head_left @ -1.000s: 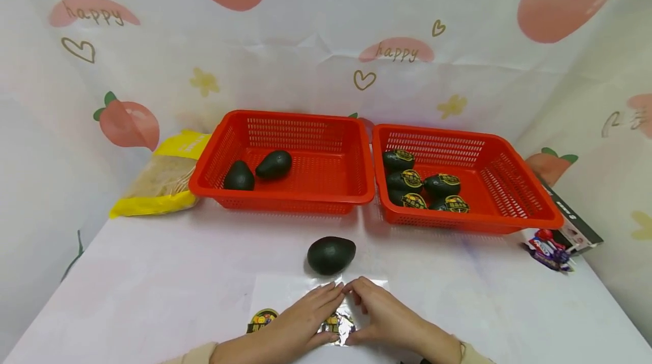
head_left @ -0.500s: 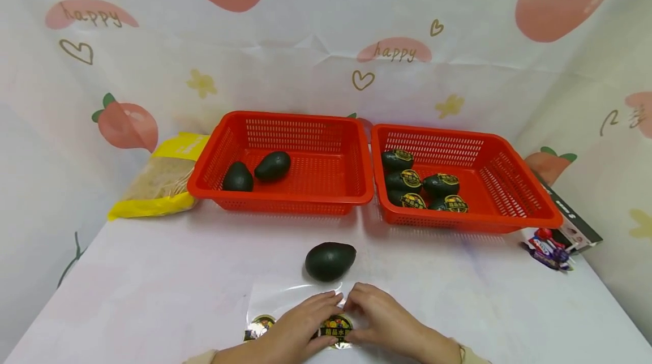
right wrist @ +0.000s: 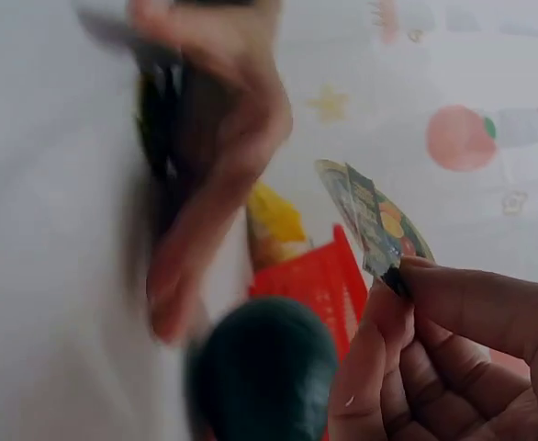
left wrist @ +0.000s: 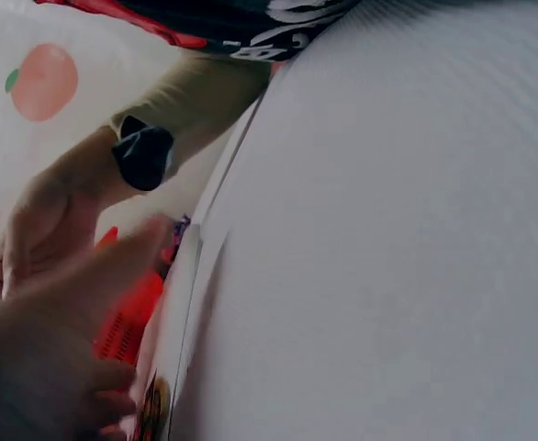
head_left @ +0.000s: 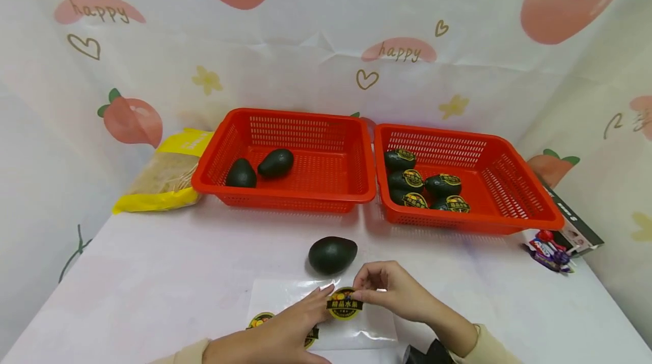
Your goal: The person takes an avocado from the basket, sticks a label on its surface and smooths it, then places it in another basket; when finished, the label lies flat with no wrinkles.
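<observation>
My right hand point(head_left: 394, 290) pinches a round black-and-gold fruit sticker point(head_left: 344, 304) between thumb and index finger. In the right wrist view the sticker point(right wrist: 379, 220) stands up from the fingertips, slightly bent. Its backing sheet point(head_left: 369, 327) lies on the table, with another sticker point(head_left: 261, 319) at its left side. Over that sheet reaches my left hand point(head_left: 292, 324), fingers extended and holding nothing, partly covering one more sticker point(head_left: 312, 337). Just beyond the sheet a dark green avocado point(head_left: 332, 255) lies on its side, without a sticker on the side that shows.
The left red basket point(head_left: 331, 178) holds two plain avocados point(head_left: 275, 163). In the right red basket point(head_left: 489, 183) lie several avocados with stickers. A yellow bag point(head_left: 165, 174) leans at the far left; wrapped candies point(head_left: 549, 252) and a box point(head_left: 575, 225) lie at the right.
My right hand has lifted a sticker off the sheet and moved up and right with it. The left hand's fingers have spread away from the right hand.
</observation>
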### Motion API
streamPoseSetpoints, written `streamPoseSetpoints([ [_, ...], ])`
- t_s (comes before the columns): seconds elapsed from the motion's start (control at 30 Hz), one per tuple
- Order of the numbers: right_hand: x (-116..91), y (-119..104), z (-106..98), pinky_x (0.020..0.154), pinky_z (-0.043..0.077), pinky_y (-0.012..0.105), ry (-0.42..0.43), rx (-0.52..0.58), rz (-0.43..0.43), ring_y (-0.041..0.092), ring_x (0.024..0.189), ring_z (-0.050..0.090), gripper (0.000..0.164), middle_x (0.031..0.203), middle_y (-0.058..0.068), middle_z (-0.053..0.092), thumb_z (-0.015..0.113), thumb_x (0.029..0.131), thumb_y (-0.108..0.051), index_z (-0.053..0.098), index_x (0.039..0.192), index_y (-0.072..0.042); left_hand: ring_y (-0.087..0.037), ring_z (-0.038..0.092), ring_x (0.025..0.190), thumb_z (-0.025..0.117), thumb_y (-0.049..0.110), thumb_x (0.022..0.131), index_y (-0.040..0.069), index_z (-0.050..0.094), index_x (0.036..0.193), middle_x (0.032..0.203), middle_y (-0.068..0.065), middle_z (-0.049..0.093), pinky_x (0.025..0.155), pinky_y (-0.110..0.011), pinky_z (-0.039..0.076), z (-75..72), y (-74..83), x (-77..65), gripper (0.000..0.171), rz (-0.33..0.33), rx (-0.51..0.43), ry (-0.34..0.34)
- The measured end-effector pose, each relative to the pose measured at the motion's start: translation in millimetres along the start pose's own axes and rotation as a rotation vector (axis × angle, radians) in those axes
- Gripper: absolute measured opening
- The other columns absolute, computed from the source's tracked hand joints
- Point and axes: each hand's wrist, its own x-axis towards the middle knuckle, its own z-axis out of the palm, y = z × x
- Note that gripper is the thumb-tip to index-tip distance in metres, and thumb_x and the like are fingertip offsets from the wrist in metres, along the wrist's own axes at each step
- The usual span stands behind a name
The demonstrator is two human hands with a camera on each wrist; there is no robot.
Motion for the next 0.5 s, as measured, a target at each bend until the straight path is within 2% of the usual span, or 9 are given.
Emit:
streamPoseSetpoints([
  [0.07, 4.5, -1.4, -6.5, 0.063, 0.050, 0.018, 0.021, 0.015, 0.004, 0.000, 0.068, 0.055, 0.018, 0.076, 0.002, 0.061, 0.067, 0.084, -0.013, 0.062, 0.087, 0.004, -0.016, 0.050, 0.125, 0.066, 0.044, 0.083, 0.008, 0.056, 0.125, 0.132, -0.006, 0.055, 0.101, -0.035, 0.045, -4.8, 1.0, 2.5, 0.056, -0.023, -0.165, 0.067],
  [0.13, 9.7, -2.8, -11.6, 0.064, 0.050, 0.018, 0.032, 0.024, 0.011, 0.000, 0.069, 0.055, 0.018, 0.077, -0.002, 0.059, 0.067, 0.085, -0.011, 0.061, 0.088, 0.005, -0.010, 0.063, 0.101, 0.068, 0.033, 0.085, 0.004, 0.063, 0.113, 0.114, -0.011, 0.064, 0.084, -0.029, 0.054, -12.3, 3.4, 7.1, 0.041, -0.085, -0.375, 0.162],
  [0.23, 17.8, -5.3, -15.9, 0.066, 0.051, 0.018, 0.036, 0.026, 0.021, 0.002, 0.071, 0.056, 0.018, 0.079, -0.003, 0.059, 0.067, 0.085, -0.011, 0.061, 0.089, 0.006, -0.004, 0.063, 0.069, 0.067, 0.022, 0.086, -0.001, 0.066, 0.093, 0.087, -0.019, 0.067, 0.059, -0.025, 0.057, -26.8, 6.7, 15.3, 0.024, -0.182, -0.607, 0.302],
  [0.33, 26.4, -6.2, -17.8, 0.066, 0.052, 0.020, 0.054, 0.025, 0.020, 0.004, 0.071, 0.056, 0.019, 0.080, 0.000, 0.059, 0.067, 0.085, -0.012, 0.061, 0.090, 0.006, -0.008, 0.060, 0.060, 0.066, 0.021, 0.087, -0.001, 0.066, 0.088, 0.079, -0.021, 0.065, 0.054, -0.027, 0.056, -39.1, 7.6, 21.7, 0.022, -0.218, -0.614, 0.361],
  [0.5, 43.2, -1.3, -18.9, 0.065, 0.054, 0.025, 0.138, 0.014, 0.037, 0.007, 0.071, 0.057, 0.019, 0.083, 0.006, 0.062, 0.067, 0.084, -0.010, 0.062, 0.094, 0.005, -0.011, 0.057, 0.054, 0.064, 0.019, 0.088, 0.005, 0.065, 0.080, 0.073, -0.014, 0.064, 0.049, -0.023, 0.052, -49.9, 3.4, 30.1, 0.016, -0.250, -0.457, 0.443],
])
